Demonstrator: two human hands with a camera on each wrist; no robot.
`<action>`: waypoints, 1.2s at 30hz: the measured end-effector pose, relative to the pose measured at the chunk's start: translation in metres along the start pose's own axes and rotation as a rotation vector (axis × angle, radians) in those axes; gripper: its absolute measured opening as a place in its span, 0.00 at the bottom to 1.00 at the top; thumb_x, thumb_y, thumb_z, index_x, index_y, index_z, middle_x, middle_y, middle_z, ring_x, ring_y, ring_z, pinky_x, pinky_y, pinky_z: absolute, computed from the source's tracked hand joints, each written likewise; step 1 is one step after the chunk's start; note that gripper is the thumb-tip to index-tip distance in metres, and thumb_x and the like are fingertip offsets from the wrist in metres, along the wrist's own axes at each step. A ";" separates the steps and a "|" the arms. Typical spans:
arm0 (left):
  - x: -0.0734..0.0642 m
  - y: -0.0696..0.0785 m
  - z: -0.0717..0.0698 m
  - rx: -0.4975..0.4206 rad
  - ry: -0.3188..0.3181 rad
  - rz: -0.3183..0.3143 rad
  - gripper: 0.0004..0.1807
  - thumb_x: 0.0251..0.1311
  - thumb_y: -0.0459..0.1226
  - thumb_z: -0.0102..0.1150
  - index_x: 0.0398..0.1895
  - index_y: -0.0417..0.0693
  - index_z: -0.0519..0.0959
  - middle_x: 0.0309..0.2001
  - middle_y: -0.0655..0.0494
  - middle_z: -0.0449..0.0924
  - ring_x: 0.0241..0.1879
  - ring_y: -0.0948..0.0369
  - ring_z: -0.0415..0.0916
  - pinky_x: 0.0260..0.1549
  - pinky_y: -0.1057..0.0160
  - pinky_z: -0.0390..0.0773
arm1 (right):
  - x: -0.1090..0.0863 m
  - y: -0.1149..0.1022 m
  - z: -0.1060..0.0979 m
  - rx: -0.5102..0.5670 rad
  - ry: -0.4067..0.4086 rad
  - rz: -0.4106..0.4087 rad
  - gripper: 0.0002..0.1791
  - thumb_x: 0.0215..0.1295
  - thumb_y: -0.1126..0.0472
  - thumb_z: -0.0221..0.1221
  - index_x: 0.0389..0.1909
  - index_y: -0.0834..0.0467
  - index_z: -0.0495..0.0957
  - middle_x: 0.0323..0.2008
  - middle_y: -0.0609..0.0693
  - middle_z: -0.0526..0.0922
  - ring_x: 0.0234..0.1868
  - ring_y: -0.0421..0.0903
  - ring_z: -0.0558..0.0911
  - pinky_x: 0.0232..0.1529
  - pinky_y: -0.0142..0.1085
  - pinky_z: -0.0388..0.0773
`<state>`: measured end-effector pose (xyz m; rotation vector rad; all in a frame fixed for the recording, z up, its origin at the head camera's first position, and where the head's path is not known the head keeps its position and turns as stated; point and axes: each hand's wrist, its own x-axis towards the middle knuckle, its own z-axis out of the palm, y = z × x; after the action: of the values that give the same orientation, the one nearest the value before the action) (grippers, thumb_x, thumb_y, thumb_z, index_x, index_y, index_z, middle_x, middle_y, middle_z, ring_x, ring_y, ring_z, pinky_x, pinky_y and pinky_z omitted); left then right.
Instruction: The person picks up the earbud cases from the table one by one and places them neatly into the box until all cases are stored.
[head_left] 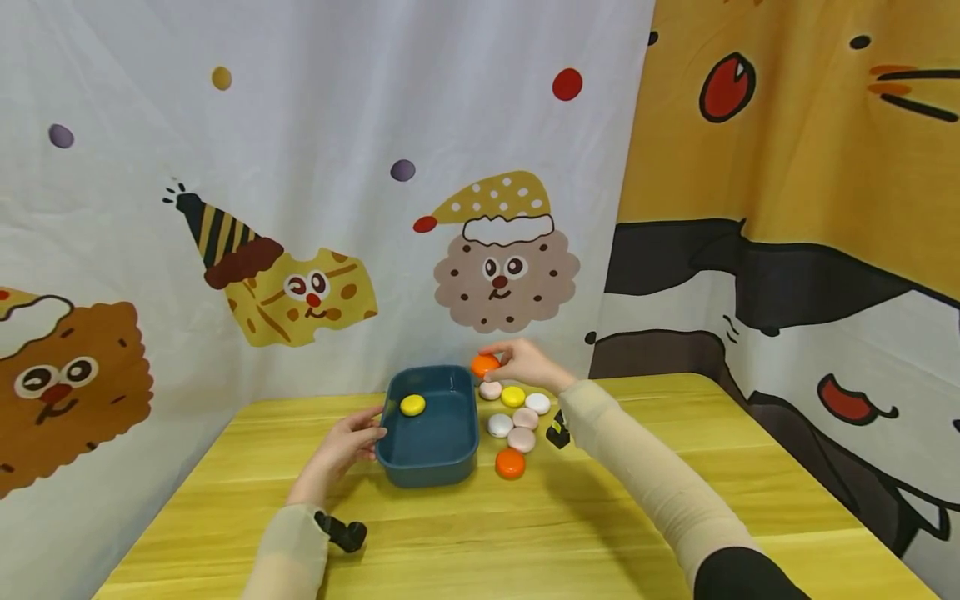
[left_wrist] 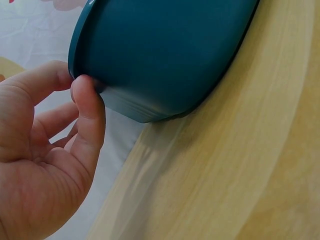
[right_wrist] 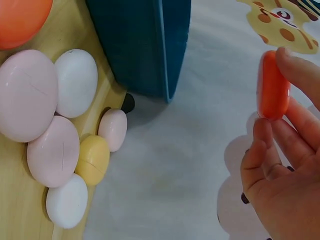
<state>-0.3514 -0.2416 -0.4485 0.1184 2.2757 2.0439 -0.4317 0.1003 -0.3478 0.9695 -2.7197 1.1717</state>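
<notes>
My right hand (head_left: 528,367) pinches a glossy orange rounded disc (right_wrist: 274,87) between thumb and fingers, held up off the table by the far right corner of a dark teal box (head_left: 431,477). At the box's left side, the thumb and forefinger of my left hand (left_wrist: 55,145) pinch its rim. One yellow disc (head_left: 412,405) lies inside the box, toward its left wall. Right of the box lie several more discs: an orange one (head_left: 510,463) nearest me, white ones (head_left: 500,425), pink ones (head_left: 521,439) and a yellow one (head_left: 513,396).
The box and discs stand on a wood-grain table (head_left: 465,550). A printed curtain (head_left: 322,125) hangs right behind the table's far edge. Dark wrist mounts (head_left: 341,531) sit on both wrists.
</notes>
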 end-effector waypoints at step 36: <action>-0.002 0.001 0.001 0.002 -0.003 -0.004 0.32 0.66 0.30 0.54 0.72 0.36 0.59 0.47 0.46 0.70 0.24 0.61 0.69 0.25 0.65 0.77 | 0.037 -0.007 0.049 0.025 -0.024 0.025 0.28 0.53 0.64 0.71 0.57 0.61 0.79 0.52 0.54 0.81 0.45 0.48 0.80 0.44 0.36 0.78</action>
<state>-0.3496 -0.2407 -0.4478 0.1169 2.2747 2.0374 -0.4477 0.0446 -0.3686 0.9611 -2.7501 1.2091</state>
